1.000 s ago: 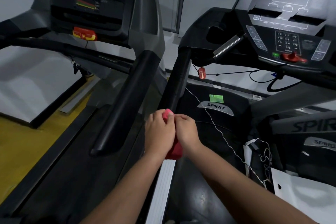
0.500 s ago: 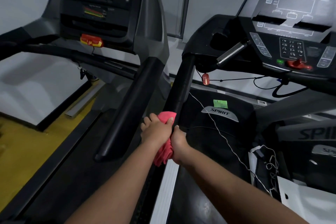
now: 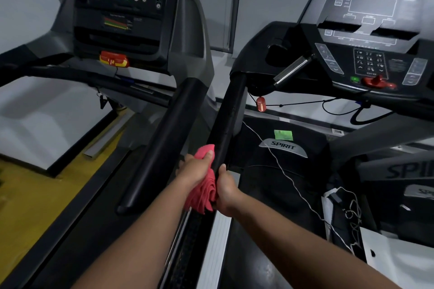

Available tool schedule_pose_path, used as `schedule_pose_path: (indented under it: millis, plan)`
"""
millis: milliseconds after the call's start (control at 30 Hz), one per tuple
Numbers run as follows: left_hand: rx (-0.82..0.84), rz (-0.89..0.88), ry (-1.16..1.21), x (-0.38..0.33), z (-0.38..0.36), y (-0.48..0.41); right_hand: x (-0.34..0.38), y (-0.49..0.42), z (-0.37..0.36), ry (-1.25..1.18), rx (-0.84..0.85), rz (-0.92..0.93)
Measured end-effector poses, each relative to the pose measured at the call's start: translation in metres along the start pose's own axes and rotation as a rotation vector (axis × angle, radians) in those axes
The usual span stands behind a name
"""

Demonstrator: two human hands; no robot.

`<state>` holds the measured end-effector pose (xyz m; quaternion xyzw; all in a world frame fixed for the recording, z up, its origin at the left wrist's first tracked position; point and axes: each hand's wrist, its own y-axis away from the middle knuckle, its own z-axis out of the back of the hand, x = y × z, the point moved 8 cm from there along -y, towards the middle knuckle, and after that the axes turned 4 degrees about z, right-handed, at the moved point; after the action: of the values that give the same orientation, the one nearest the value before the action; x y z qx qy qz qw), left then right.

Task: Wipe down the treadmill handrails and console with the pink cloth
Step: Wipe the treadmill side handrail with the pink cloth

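Low on the right treadmill's left handrail (image 3: pixel 231 110), the left hand (image 3: pixel 196 171) clamps the single pink cloth (image 3: pixel 202 192) to the bar and the right hand (image 3: pixel 225 191) grips the bar beside it. Early days, by the look: the far rail length and console (image 3: pixel 373 30) await. Two treadmills (image 3: pixel 283 148), two consoles (image 3: pixel 122 7) in view.

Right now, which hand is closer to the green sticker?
Right. The right hand grips the rail below-left of the sticker; the left hand, holding the cloth, is on the rail's far side, farther away.
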<state>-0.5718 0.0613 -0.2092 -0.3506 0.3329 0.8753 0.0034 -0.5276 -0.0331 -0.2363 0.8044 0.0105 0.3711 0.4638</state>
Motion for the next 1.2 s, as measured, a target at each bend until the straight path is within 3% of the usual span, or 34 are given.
schedule_pose_path:
  millis: [133,300,533,600,700,767,900,1000,1067,1200]
  plan:
    - [0.048,0.005,0.043,-0.002,-0.003,-0.003,0.000,0.002,0.000,0.030,0.015,-0.033]
    - [-0.086,-0.093,-0.090,-0.008,-0.002,0.011,-0.001,-0.009,0.003,0.002,0.027,-0.018]
    - [0.156,0.025,0.230,0.007,-0.008,-0.009,0.009,-0.020,0.001,0.158,-0.002,0.071]
    - [0.154,0.003,0.169,0.006,-0.009,-0.005,0.010,-0.022,-0.002,0.134,0.018,0.069]
    - [-0.019,-0.055,-0.069,-0.003,-0.006,0.004,0.012,-0.018,-0.003,0.055,0.082,0.072]
    - [-0.056,-0.050,-0.094,-0.007,-0.007,0.010,0.013,-0.017,-0.003,-0.002,0.134,0.061]
    - [0.099,-0.078,0.087,-0.006,-0.013,-0.014,0.009,-0.018,0.004,0.037,0.058,-0.004]
    - [0.268,0.085,0.363,0.009,-0.018,-0.026,0.005,-0.029,0.012,0.124,-0.001,-0.021]
    - [0.312,0.160,0.444,0.020,-0.019,-0.033,0.002,-0.034,0.010,0.118,-0.028,-0.010]
    - [0.313,0.137,0.491,0.019,-0.014,-0.028,-0.001,-0.058,0.016,0.371,-0.183,0.004]
